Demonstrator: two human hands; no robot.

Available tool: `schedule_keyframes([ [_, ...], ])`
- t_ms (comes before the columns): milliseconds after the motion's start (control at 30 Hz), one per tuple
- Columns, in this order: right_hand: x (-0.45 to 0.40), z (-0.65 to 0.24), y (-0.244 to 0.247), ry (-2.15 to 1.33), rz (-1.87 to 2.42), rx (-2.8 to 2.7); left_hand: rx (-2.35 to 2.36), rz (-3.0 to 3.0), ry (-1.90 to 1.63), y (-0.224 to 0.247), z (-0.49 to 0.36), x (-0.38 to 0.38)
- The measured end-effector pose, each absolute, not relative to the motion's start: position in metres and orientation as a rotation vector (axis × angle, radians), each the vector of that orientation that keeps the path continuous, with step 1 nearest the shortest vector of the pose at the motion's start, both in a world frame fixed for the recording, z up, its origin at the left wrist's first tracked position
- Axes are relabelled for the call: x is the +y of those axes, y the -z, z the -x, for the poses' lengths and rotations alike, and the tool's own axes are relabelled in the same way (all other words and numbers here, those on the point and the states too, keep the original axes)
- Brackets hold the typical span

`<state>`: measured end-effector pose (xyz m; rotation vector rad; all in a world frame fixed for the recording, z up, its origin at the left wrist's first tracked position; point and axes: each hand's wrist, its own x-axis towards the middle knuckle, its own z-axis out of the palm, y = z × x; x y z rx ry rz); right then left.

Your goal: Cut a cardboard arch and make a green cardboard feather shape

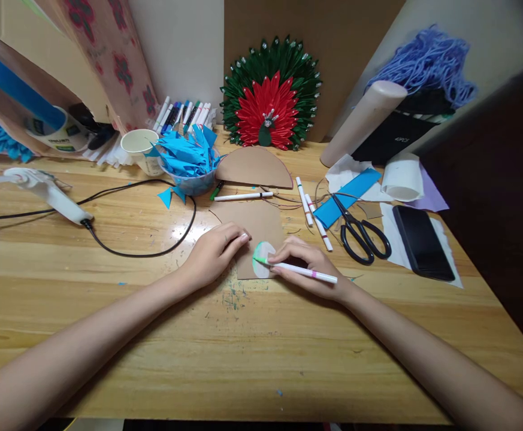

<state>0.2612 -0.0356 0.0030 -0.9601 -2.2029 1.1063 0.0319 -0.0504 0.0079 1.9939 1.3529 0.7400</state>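
Note:
My right hand [308, 266] grips a white marker [313, 273] with a pink band, its green tip touching a white oval piece of paper [262, 269]. Green colouring runs along the oval's upper and left edge. Beneath the oval lies a piece of brown cardboard [254, 218]. Left of the oval, my left hand [216, 248] rests on the cardboard's left side with its fingers curled and the thumb against them. Whether those fingers hold anything is hidden.
Behind the cardboard are a bowl of blue paper pieces [193, 179], a cardboard half-disc [256, 167] and a red and green peacock decoration [270, 102]. Black scissors [362, 236] and a phone [423, 242] lie at right. A glue gun [54, 194] with its cord lies left.

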Motion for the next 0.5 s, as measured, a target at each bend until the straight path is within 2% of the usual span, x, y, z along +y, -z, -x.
schedule_keyframes([
  [133, -0.0344, -0.2605, -0.0032, -1.031, 1.117, -2.115, 1.352, -1.995, -0.731, -0.0078, -0.0317, -0.0502],
  [367, -0.0323, -0.2615, -0.0049, -1.116, 1.134, -2.089, 1.345, -1.999, -0.730, -0.0076, -0.0319, -0.0495],
  [500, -0.0324, -0.2615, -0.0056, -1.292, 1.066, -2.096, 1.344, -1.995, -0.735, -0.0081, -0.0319, -0.0497],
])
